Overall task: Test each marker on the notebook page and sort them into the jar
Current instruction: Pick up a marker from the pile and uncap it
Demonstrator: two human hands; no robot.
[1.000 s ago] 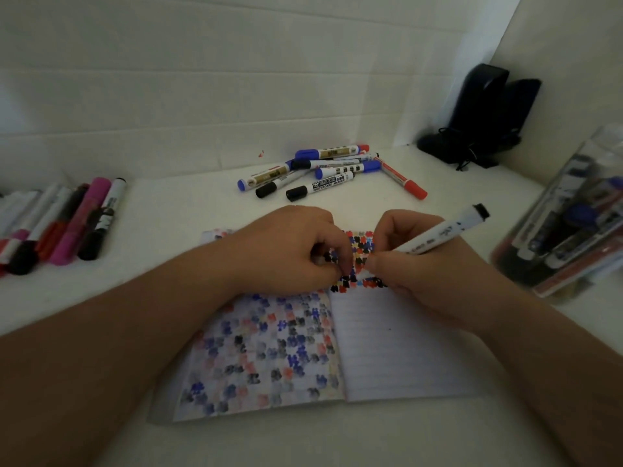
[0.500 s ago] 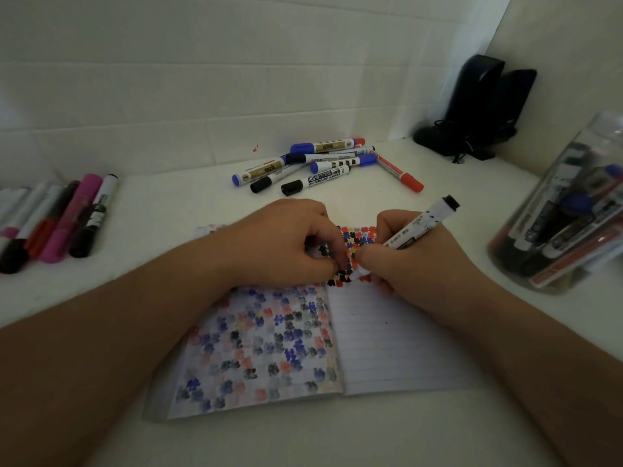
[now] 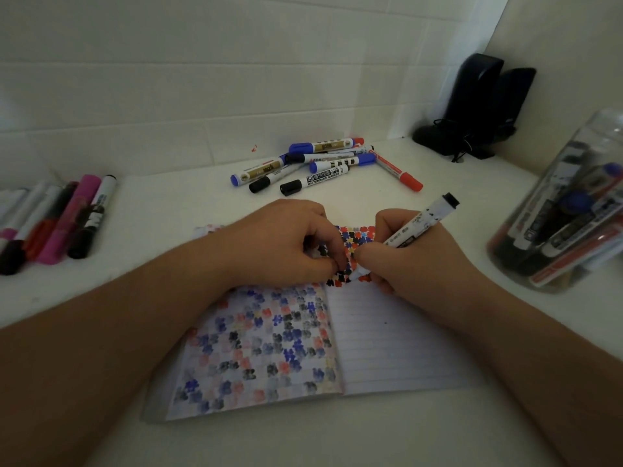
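Marker (image 3: 416,227), white barrel with black end cap: gripped in the right hand (image 3: 414,261), tip down on the notebook (image 3: 387,345) at the far part of the right page, among red, blue and black test blots. Compared with a second ago, the barrel is seen tilted more steeply and the tip has been brought lower along the blot rows; a fresh test mark is judged to be in progress, with sorting of this marker yet to come.

Left hand (image 3: 283,244): fingers curled, fingertips pressed on the page beside the tip, the paper being held flat; whether a cap is enclosed cannot be told.

Left page: covered with faded blots.

Jar (image 3: 569,210), clear, at the right edge of the bench (image 3: 168,210): several markers already held inside, leaning.

Untested pile (image 3: 323,163), far centre: blue-, black- and red-capped markers lying crossed.

Second row of markers (image 3: 57,220), far left: pink, red and black, laid side by side.

Dark object with cable (image 3: 478,106), far right corner: identity unclear.

Obstruction: none seen between the right hand and the jar.
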